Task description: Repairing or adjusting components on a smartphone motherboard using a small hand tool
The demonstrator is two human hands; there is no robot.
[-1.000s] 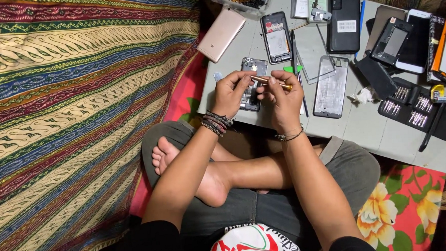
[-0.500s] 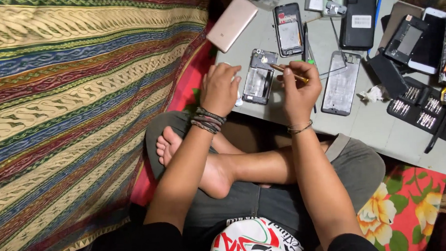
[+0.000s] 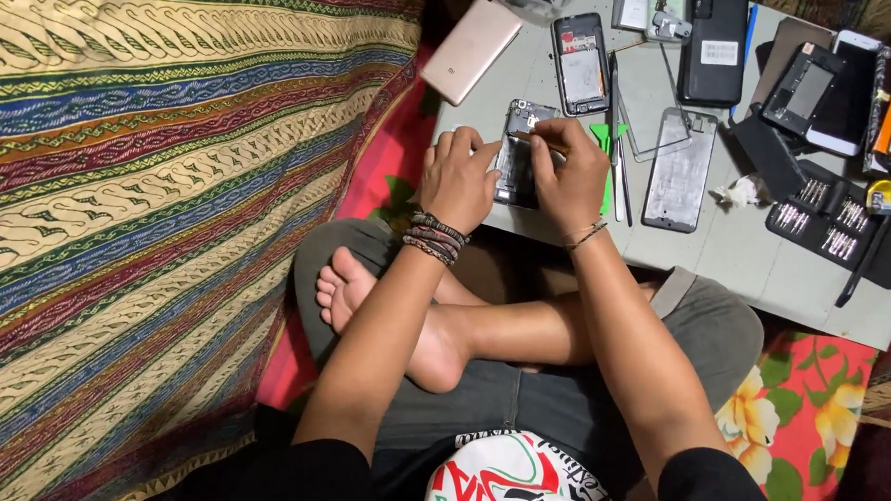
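Observation:
An opened phone with its back off lies near the front edge of a low grey table. My left hand rests on its left side and steadies it. My right hand grips a thin wooden-handled tool whose tip points into the phone's upper part. Both wrists carry bracelets. I sit cross-legged with a bare foot below the table edge.
Other phones and parts lie on the table: a pink phone, an open phone, a bare screen panel, a black case. A screwdriver bit kit lies at the right. Striped cloth covers the left.
Both hands have come down from above the table onto the opened phone. The right hand's tool now points into the phone rather than being held up between the hands.

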